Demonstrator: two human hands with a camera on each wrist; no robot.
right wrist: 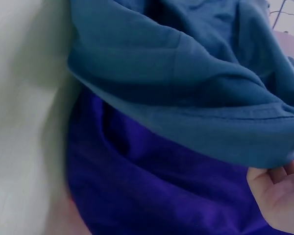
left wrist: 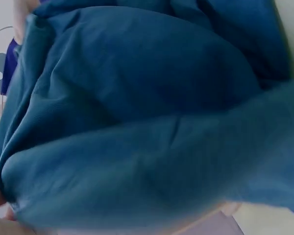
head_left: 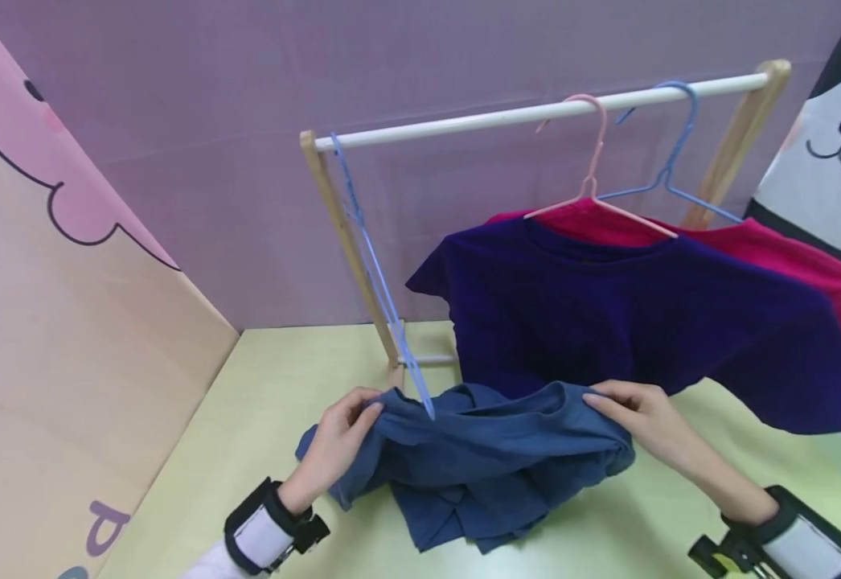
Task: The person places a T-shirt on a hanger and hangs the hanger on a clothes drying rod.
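A bunched blue-grey T-shirt (head_left: 478, 458) is held up between both hands, its lower folds close over the table. My left hand (head_left: 341, 434) pinches the fabric at its left upper edge, thumb in front. On the right, my right hand (head_left: 637, 414) pinches the opposite upper edge. In the right wrist view, fingertips (right wrist: 284, 171) grip the shirt's stitched hem. Cloth fills most of the left wrist view, hiding much of the left hand. A blue hanger (head_left: 391, 314), seen nearly edge-on, hangs from the rack's left end, its lower tip overlapping the shirt.
A rack with a white rail (head_left: 464, 125) and wooden posts stands on the pale yellow table (head_left: 261, 402). On it, a pink hanger (head_left: 592, 169) bears a dark purple T-shirt (head_left: 623, 314). Behind, another blue hanger (head_left: 670, 173) carries a bright pink T-shirt (head_left: 804, 257).
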